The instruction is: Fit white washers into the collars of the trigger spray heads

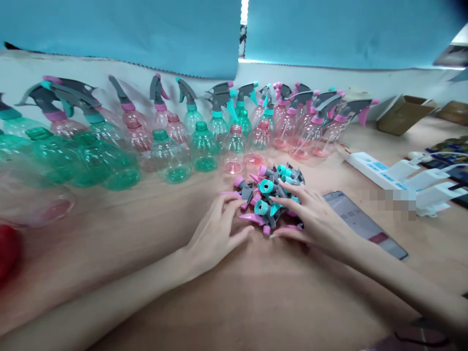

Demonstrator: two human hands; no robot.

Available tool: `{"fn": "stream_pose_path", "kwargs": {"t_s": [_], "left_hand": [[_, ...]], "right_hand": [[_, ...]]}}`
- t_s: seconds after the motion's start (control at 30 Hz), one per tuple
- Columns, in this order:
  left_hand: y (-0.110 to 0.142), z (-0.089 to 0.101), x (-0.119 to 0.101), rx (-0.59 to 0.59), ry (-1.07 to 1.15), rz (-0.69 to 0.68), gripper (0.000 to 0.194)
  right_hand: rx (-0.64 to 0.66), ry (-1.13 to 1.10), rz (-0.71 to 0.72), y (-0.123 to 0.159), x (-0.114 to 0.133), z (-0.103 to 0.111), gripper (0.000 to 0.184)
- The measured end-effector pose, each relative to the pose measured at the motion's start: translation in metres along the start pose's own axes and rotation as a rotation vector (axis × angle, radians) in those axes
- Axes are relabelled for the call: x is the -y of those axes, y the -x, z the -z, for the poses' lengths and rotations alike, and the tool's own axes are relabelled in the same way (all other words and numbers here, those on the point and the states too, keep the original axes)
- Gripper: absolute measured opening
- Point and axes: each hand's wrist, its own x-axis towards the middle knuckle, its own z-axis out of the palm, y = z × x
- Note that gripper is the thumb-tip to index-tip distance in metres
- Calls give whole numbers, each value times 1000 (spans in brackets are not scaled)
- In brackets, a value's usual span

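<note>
A small heap of loose spray-trigger heads (271,194), grey with pink or teal caps and nozzles, lies on the wooden table (153,229) in front of me. My left hand (215,233) rests on the table at the heap's left edge, fingers spread and touching the nearest pieces. My right hand (310,217) lies over the heap's right side with its fingers stretched across the pieces. Neither hand is closed on anything. Behind the heap stand several open green bottles (171,158) and pink bottles (234,148).
Rows of finished spray bottles (310,114) with trigger heads line the back of the table under a blue cloth (146,34). A phone (363,223) lies just right of my right hand. A white power strip (393,178) and a cardboard box (402,113) are at right.
</note>
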Motion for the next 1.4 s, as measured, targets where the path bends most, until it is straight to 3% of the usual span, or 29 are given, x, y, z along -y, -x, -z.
{"fn": "stream_pose_path", "kwargs": {"t_s": [0.2,0.4,0.67,0.97,1.23,1.3,1.4], "left_hand": [[-27,-11,6,-29,-79,-45,24],[-34,-7,-5,-6,-139,-93,40],[-52,-9,-8,43,-172,-129,27],[-23,-1,12,44,-157,-218,17],[15,20,-1,81,-93,-255,26],[29,27,-6,96,-79,-247,29],[50,34,-15,102,-42,-218,34]], "right_hand": [[-24,-95,-56,1,8,-13,50],[-38,-113,-89,-2,9,-24,54],[-125,-172,-105,-4,1,-35,59],[-149,-173,-167,-10,0,-36,51],[-194,-66,-163,-10,1,-34,64],[-257,-50,-116,-9,10,-27,57],[-282,-96,-38,-6,37,-13,31]]}}
